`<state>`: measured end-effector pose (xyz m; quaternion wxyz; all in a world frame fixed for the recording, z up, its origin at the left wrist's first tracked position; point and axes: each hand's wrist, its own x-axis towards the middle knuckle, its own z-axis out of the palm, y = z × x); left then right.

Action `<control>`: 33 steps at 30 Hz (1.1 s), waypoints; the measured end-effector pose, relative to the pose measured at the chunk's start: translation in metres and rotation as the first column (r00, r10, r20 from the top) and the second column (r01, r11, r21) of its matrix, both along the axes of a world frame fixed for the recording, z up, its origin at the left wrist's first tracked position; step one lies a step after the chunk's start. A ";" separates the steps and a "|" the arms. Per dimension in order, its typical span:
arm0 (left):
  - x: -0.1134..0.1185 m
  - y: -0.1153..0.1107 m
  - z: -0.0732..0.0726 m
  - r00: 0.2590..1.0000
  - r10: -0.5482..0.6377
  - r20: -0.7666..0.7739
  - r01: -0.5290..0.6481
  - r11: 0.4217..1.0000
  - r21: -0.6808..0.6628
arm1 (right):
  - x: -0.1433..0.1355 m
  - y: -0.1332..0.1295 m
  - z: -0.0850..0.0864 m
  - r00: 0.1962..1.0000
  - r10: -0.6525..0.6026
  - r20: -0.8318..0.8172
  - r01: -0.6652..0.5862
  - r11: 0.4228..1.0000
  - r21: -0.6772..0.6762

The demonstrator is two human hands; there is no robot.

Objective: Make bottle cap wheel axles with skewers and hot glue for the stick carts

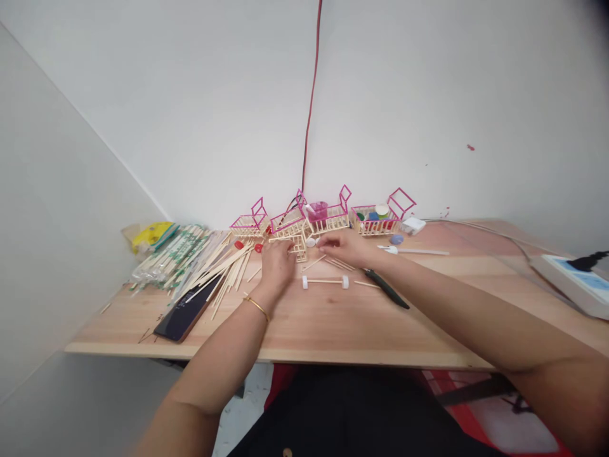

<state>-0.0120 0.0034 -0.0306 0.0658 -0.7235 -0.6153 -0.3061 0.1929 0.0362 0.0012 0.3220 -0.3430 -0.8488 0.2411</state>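
Observation:
My left hand (278,259), with a gold bracelet at the wrist, is closed on the left side of a small frame of pale wooden sticks (299,246). Its fingertips are partly hidden behind the hand. To the right, my right hand (343,247) has its fingers pinched beside a white round cap (311,242); whether they hold something is too small to tell. In front of both hands, a stick with a white cap at each end (324,281) lies on the wooden table (304,330). Loose sticks (340,263) lie below my right hand.
Several stick baskets with pink rims (328,222) line the wall. Packaged sticks (178,257), loose sticks (228,279) and a dark phone (183,317) are at left. Dark-handled pliers (389,291), a glue stick (423,252) and a white power strip (578,285) are at right.

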 end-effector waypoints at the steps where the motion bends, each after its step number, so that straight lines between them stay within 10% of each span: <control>1: 0.000 -0.001 0.000 1.000 0.014 0.004 -0.014 1.000 -0.008 | -0.003 0.005 -0.006 0.994 -0.004 0.108 -0.003 0.997 0.071; 6: 0.003 -0.006 0.002 0.999 0.031 0.011 -0.031 0.999 0.028 | -0.015 0.025 -0.026 0.857 -0.065 0.511 -0.064 0.971 0.231; 16: 0.015 -0.015 0.003 0.964 -0.259 -0.055 0.263 0.918 0.297 | -0.016 0.029 -0.024 0.746 -0.007 0.666 -0.244 0.927 0.283; 33: 0.045 -0.034 0.012 0.897 -0.434 0.085 0.438 0.898 -0.033 | 0.029 -0.005 0.027 0.942 0.293 0.166 -0.300 0.954 0.017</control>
